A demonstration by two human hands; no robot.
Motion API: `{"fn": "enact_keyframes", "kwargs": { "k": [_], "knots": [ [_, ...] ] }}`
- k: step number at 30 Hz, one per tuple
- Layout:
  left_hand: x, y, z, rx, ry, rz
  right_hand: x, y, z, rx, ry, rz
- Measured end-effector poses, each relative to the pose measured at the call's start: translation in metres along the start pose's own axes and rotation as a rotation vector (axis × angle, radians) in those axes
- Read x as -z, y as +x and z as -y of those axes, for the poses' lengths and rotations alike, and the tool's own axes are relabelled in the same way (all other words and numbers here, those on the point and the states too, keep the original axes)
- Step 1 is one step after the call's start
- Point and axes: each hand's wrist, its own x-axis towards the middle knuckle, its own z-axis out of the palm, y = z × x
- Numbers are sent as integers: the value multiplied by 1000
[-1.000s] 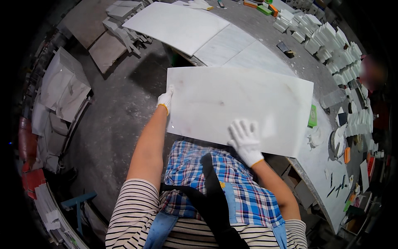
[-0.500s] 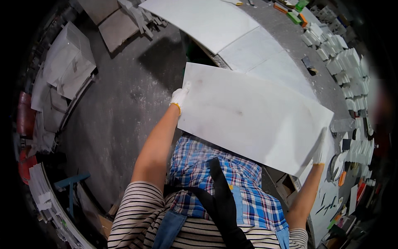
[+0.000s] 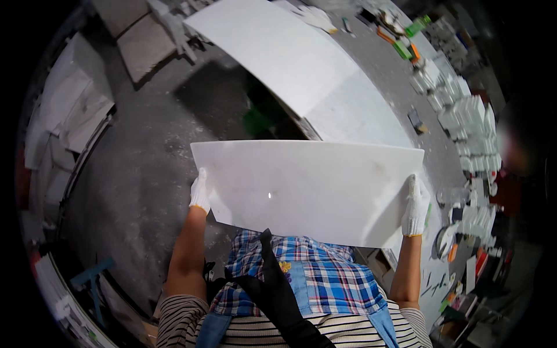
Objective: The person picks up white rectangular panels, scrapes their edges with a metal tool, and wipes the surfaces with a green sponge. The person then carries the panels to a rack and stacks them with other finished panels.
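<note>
A large white rectangular panel (image 3: 313,188), glossy with faint grey smudges, is held up in front of my apron. My left hand (image 3: 201,191), in a white glove with a yellow cuff edge, grips its left short edge with the thumb on the face. On the opposite short edge my right hand (image 3: 413,207), gloved the same way, has its thumb over the face. The other fingers of both hands are mostly behind the panel. Beyond its far edge lie more white panels (image 3: 261,46) on a workbench.
Stacked white pieces (image 3: 473,130) line the bench's right side. A dark block (image 3: 416,120) and a white glove (image 3: 316,18) lie on the grey bench top. Large slabs (image 3: 72,95) lean at the left beside the grey floor (image 3: 133,174). A blue metal stand (image 3: 96,278) is at lower left.
The panel has swung from a slant to nearly level across my body and come nearer to me. My left hand has moved left and down, my right hand left and slightly up.
</note>
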Motion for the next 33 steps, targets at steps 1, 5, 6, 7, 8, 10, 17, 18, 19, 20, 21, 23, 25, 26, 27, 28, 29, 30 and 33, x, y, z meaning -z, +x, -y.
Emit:
{"fn": "enact_keyframes", "kwargs": {
  "k": [1, 5, 6, 7, 8, 10, 17, 18, 19, 20, 21, 23, 25, 26, 27, 28, 29, 30, 33],
  "knots": [
    [14, -4, -14, -54, -13, -14, -17, 2, 13, 9, -53, 85],
    [88, -37, -54, -150, -80, -150, -105, -6, 66, 116, 1, 223],
    [112, -41, -56, -199, -89, -179, -129, -10, 75, 168, 15, 260],
    [138, -47, -55, -246, -99, -213, -154, -14, 86, 166, 8, 316],
    [156, -77, -46, -243, -143, -297, -170, -14, 98, 151, -4, 403],
    [186, -114, -34, -233, -233, -423, -213, -19, 117, 181, -16, 523],
    [244, -177, -34, -224, 50, -903, -329, -35, 176, 270, 46, 857],
    [242, -190, -25, -348, -88, -814, -347, -45, 185, 266, 57, 906],
    [249, -216, -13, -363, -203, -858, -381, -60, 190, 316, 58, 973],
    [249, -210, -16, -368, -289, -820, -392, -60, 197, 389, -5, 936],
    [252, -204, -21, -335, -310, -813, -402, -58, 203, 419, -26, 942],
    [253, -219, -20, -265, -365, -866, -429, -60, 211, 439, -75, 1002],
    [253, -221, -21, -243, -351, -1030, -460, -60, 213, 443, -99, 1045],
    [257, -218, -24, -232, -345, -1109, -479, -62, 214, 449, -111, 1065],
    [265, -212, -29, -225, -422, -1169, -501, -62, 215, 479, -128, 1075],
    [275, -208, -29, -230, -426, -1185, -522, -65, 221, 481, -150, 1102],
    [285, -218, -37, -222, -402, -1220, -541, -69, 226, 449, -171, 1140],
    [294, -229, -43, -209, -376, -1253, -561, -73, 229, 414, -195, 1176],
    [295, -209, -80, -41, -484, -1443, -625, -78, 253, 410, -99, 1234]
  ]
}}
